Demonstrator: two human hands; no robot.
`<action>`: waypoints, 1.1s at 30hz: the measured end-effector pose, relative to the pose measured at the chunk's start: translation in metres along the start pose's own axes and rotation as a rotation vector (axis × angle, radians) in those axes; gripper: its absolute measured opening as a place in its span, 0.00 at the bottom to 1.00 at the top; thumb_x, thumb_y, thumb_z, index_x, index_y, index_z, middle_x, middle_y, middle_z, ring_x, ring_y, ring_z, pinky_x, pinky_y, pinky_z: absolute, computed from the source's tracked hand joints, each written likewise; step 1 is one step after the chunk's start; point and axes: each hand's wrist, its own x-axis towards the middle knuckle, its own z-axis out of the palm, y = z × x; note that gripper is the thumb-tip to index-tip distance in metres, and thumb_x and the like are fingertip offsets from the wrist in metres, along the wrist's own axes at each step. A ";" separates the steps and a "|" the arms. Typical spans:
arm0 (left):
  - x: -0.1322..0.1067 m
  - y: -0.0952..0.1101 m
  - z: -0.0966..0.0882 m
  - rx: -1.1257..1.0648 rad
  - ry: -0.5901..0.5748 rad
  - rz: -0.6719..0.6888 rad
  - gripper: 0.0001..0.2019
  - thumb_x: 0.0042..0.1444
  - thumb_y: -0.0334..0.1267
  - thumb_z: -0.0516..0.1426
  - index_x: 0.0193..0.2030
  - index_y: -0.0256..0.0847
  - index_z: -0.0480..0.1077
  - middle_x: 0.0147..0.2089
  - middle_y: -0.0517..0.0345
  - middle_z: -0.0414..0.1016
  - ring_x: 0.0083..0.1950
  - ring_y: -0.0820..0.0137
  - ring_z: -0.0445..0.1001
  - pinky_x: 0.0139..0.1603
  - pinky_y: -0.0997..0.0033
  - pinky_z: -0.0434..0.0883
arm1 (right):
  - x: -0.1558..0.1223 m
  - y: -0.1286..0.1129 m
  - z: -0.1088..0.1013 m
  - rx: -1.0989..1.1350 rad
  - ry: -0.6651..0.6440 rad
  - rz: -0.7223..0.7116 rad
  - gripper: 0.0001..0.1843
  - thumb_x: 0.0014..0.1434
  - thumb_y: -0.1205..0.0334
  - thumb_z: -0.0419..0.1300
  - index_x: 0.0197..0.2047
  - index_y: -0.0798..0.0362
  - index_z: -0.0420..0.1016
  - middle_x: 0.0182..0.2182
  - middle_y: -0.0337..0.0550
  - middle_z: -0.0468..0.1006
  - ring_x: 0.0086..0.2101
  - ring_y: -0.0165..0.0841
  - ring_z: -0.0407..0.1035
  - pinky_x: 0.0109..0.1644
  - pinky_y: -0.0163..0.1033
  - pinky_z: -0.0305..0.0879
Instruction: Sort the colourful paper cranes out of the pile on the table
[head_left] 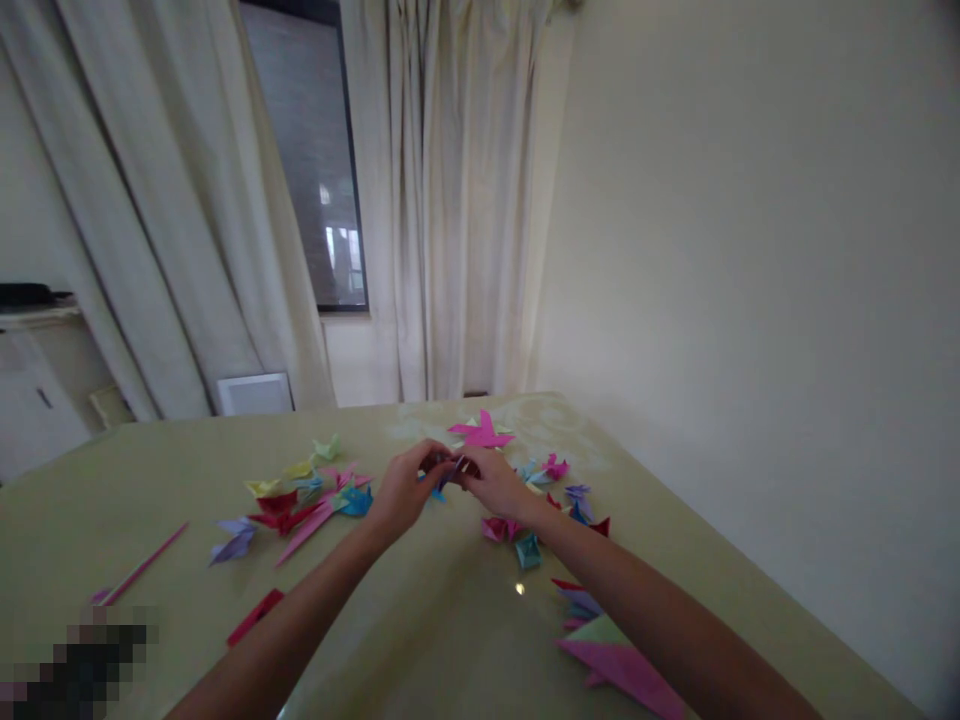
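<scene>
My left hand [412, 482] and my right hand [486, 478] meet above the middle of the table, fingers closed around a small purple folded paper [452, 468]. Most of that paper is hidden by the fingers. Just below it, a bit of blue paper [439, 494] shows; I cannot tell whether it is held or lies on the table. Left of my left hand sits a blue origami piece [354, 500] beside a long pink folded paper [307, 530]. Close to my right wrist are a pink folded piece [500, 529] and a teal square one [529, 551].
Origami cranes in red [283, 512] and lavender [235, 540] lie at the left. A pink paper star [482, 432] lies farther back. A red object [255, 617] and a thin pink stick [146, 562] are nearer me. Pink and green papers [619, 660] lie under my right forearm. A wall borders the right.
</scene>
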 end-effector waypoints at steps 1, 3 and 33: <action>-0.003 0.002 -0.001 -0.034 0.016 0.001 0.10 0.68 0.44 0.56 0.49 0.43 0.74 0.36 0.59 0.82 0.38 0.67 0.81 0.42 0.69 0.76 | 0.002 -0.001 0.002 0.036 -0.007 0.003 0.17 0.66 0.47 0.67 0.47 0.52 0.82 0.36 0.43 0.83 0.34 0.33 0.75 0.42 0.39 0.71; -0.008 0.006 -0.001 -0.076 0.040 0.000 0.11 0.68 0.45 0.56 0.50 0.43 0.72 0.36 0.59 0.81 0.38 0.68 0.81 0.42 0.69 0.77 | 0.002 -0.001 0.002 0.099 -0.041 0.014 0.20 0.64 0.42 0.68 0.44 0.53 0.81 0.33 0.41 0.82 0.33 0.33 0.75 0.38 0.37 0.71; -0.037 -0.017 0.030 0.029 -0.129 -0.069 0.13 0.66 0.35 0.56 0.57 0.45 0.65 0.47 0.55 0.83 0.47 0.66 0.81 0.48 0.67 0.74 | -0.056 -0.031 -0.014 -0.224 0.078 0.041 0.20 0.66 0.66 0.67 0.60 0.49 0.78 0.52 0.47 0.79 0.42 0.34 0.76 0.52 0.41 0.70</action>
